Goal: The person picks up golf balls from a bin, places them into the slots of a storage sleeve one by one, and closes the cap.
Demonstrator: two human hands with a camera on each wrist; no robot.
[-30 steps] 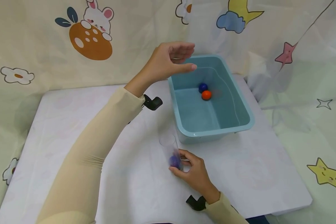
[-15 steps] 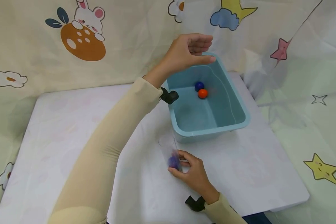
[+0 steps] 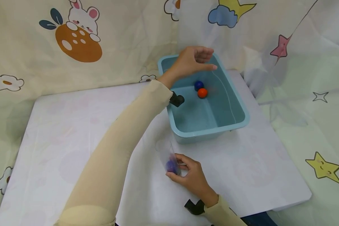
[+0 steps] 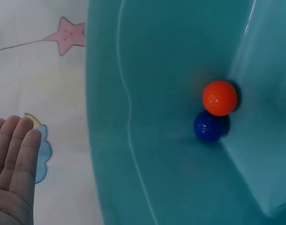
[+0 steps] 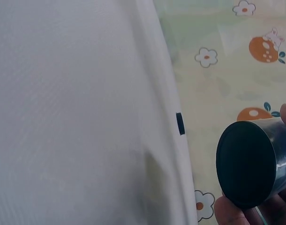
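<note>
Over the far part of a light blue plastic tub (image 3: 172,124), my left hand (image 3: 194,62) hangs with fingers extended and thumb apart, holding nothing. Inside the tub lie a dark blue ball (image 3: 198,85) and an orange ball (image 3: 202,93), side by side in the head view. The left wrist view shows the left fingers (image 4: 14,159) straight. In front of the tub, my right hand (image 3: 192,175) grips the lower end of a clear cylindrical container (image 3: 164,152), tilted, with a blue-purple ball (image 3: 171,166) near its bottom. Its dark round base (image 5: 246,164) faces the right wrist camera.
The tub stands on a white-covered table (image 3: 73,131), at its far right part. A patterned cloth backdrop (image 3: 135,37) rises behind the table. My left sleeve (image 3: 113,150) crosses the table's middle. The table's rounded corner (image 3: 306,196) shows at right.
My left hand has moved right, over the tub, and lowered a little in the last half second. My right hand keeps hold of the container. The head view has shifted slightly.
</note>
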